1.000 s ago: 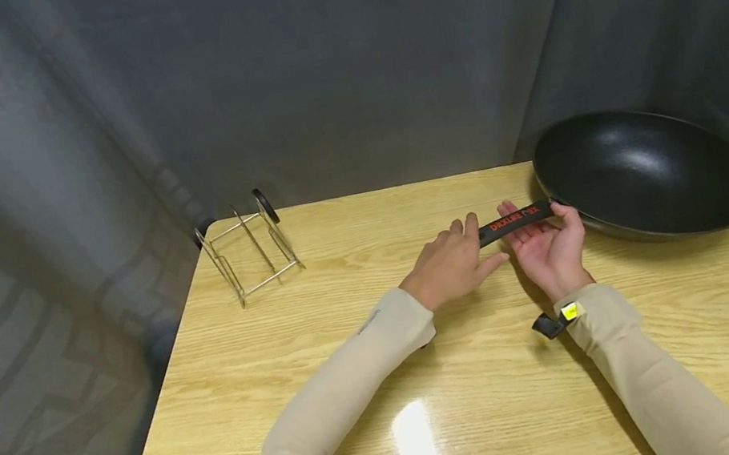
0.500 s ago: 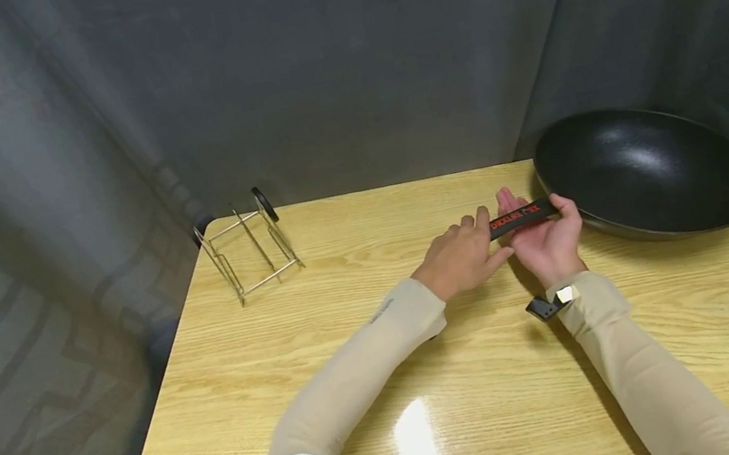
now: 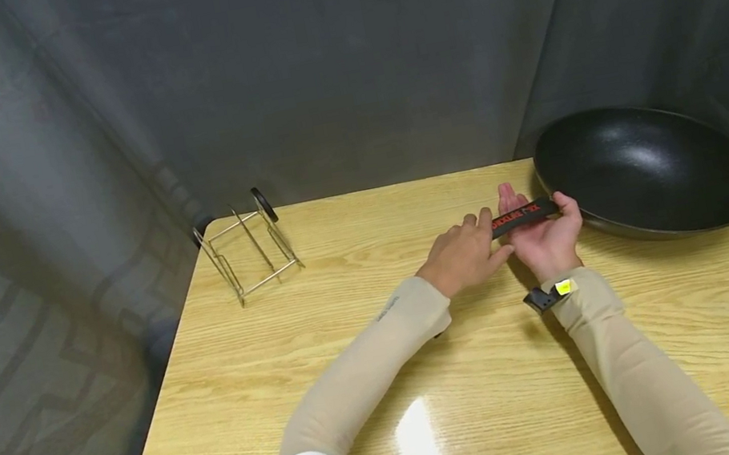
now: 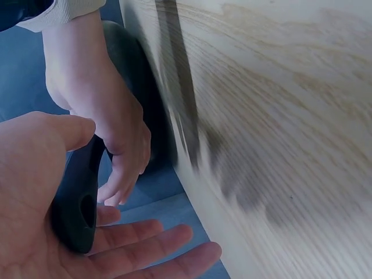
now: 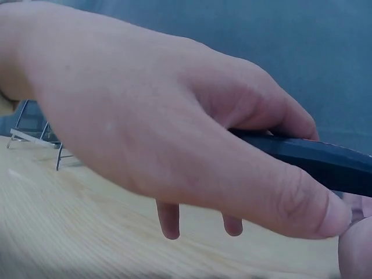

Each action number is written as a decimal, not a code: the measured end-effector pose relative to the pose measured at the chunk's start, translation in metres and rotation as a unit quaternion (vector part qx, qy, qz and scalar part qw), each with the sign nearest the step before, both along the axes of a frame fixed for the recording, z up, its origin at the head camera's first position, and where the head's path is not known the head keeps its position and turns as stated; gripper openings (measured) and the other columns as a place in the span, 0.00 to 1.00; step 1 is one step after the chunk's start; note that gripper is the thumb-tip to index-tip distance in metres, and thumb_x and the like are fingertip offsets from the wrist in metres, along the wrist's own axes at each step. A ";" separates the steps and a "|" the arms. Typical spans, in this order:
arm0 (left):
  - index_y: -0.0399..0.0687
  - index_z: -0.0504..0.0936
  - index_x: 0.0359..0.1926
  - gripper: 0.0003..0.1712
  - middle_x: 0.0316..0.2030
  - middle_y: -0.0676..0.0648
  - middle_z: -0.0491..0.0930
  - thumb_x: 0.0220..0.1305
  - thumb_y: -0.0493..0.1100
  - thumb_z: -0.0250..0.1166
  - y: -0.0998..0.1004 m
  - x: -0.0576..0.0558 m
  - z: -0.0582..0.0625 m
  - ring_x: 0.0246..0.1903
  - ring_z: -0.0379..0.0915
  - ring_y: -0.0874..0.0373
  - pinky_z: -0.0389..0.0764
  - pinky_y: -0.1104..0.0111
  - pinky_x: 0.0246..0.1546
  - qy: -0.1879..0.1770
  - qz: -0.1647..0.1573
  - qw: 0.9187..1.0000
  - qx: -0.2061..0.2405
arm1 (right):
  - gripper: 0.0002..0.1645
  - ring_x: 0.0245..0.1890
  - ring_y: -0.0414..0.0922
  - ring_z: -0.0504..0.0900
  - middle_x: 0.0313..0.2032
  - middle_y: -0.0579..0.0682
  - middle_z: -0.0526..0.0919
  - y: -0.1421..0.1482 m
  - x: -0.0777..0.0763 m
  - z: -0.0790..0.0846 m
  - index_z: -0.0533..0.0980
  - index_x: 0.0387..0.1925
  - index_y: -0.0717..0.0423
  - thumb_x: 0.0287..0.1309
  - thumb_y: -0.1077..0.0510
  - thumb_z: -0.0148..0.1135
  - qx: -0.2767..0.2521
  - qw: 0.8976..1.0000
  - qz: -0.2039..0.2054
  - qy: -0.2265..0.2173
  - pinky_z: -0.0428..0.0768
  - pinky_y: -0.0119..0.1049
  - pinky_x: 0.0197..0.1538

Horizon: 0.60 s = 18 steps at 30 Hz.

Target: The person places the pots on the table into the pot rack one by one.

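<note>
A large black wok point(image 3: 647, 169) is at the far right of the table, its inside facing up. Its dark handle point(image 3: 523, 214) with red lettering points left. My right hand point(image 3: 547, 236) holds the handle near the wok from below, palm up, thumb over it and the other fingers fairly straight. Over the handle's free end lies my left hand point(image 3: 462, 252), palm down. In the left wrist view the handle's end, with a hanging hole, touches the left palm point(image 4: 29, 192) while the fingers stay extended. The right wrist view shows the left hand point(image 5: 168, 122) from its thumb side.
A wire rack point(image 3: 252, 251) with a black round part stands at the table's back left. The wooden table point(image 3: 367, 406) reaches a grey curtain point(image 3: 335, 62) behind. Curtain also hangs along the left and right sides.
My left hand has slid right along the handle, covering more of its end. The right wrist has shifted slightly up and left. The wok has hardly moved.
</note>
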<state>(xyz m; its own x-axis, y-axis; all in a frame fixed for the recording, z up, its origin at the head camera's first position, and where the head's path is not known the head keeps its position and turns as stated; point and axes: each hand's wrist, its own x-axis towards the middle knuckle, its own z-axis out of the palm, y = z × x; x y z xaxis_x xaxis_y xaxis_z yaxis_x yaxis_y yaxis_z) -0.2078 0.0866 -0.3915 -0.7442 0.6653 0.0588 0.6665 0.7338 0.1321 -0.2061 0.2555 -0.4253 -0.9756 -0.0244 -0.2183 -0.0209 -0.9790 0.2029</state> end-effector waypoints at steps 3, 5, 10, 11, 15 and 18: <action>0.38 0.61 0.74 0.41 0.50 0.43 0.78 0.77 0.65 0.52 0.003 -0.002 0.001 0.39 0.80 0.54 0.83 0.65 0.36 -0.005 0.000 1.000 -0.007 | 0.34 0.65 0.55 0.74 0.66 0.58 0.70 -0.001 -0.002 0.000 0.54 0.67 0.47 0.63 0.50 0.56 -0.005 1.000 -0.001 -0.002 0.71 0.44 0.66; 0.39 0.61 0.74 0.41 0.51 0.43 0.77 0.76 0.64 0.52 0.004 -0.003 0.002 0.40 0.80 0.53 0.83 0.64 0.37 -0.011 0.001 1.000 -0.011 | 0.34 0.65 0.55 0.74 0.66 0.57 0.71 -0.001 -0.005 0.000 0.55 0.67 0.46 0.64 0.48 0.55 -0.012 1.000 -0.001 -0.002 0.71 0.44 0.66; 0.40 0.61 0.74 0.40 0.52 0.44 0.77 0.76 0.63 0.53 0.009 -0.005 0.002 0.40 0.79 0.55 0.83 0.64 0.38 -0.021 0.002 1.000 -0.020 | 0.32 0.63 0.55 0.75 0.64 0.56 0.71 0.000 -0.009 -0.002 0.57 0.67 0.46 0.65 0.47 0.55 -0.026 1.000 -0.011 -0.002 0.72 0.44 0.65; 0.41 0.61 0.74 0.40 0.52 0.44 0.77 0.76 0.63 0.53 0.010 -0.006 0.002 0.40 0.79 0.55 0.83 0.65 0.38 -0.024 0.003 0.999 -0.021 | 0.32 0.63 0.55 0.76 0.63 0.56 0.72 0.000 -0.010 -0.002 0.57 0.66 0.47 0.65 0.47 0.55 -0.024 1.000 -0.013 -0.002 0.73 0.43 0.64; 0.42 0.62 0.74 0.39 0.53 0.45 0.77 0.76 0.63 0.54 0.012 -0.008 0.002 0.40 0.79 0.55 0.82 0.65 0.39 -0.031 0.009 0.999 -0.024 | 0.29 0.61 0.54 0.77 0.62 0.57 0.73 0.001 -0.012 -0.004 0.58 0.63 0.48 0.65 0.48 0.55 -0.010 1.000 -0.017 -0.002 0.73 0.41 0.63; 0.44 0.64 0.73 0.37 0.53 0.46 0.77 0.76 0.63 0.54 0.014 -0.009 0.001 0.40 0.78 0.56 0.82 0.64 0.39 -0.034 0.010 0.999 -0.023 | 0.29 0.60 0.54 0.78 0.61 0.57 0.74 0.001 -0.014 -0.004 0.58 0.64 0.47 0.67 0.46 0.54 -0.009 1.000 -0.022 0.001 0.74 0.41 0.63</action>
<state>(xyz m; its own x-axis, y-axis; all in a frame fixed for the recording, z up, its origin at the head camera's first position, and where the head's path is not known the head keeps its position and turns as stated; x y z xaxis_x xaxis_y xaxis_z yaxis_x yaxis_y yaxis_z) -0.2169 0.1010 -0.3900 -0.7592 0.6505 -0.0219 0.6417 0.7537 0.1418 -0.2203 0.2566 -0.4295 -0.9762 0.0144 -0.2165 -0.0632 -0.9734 0.2203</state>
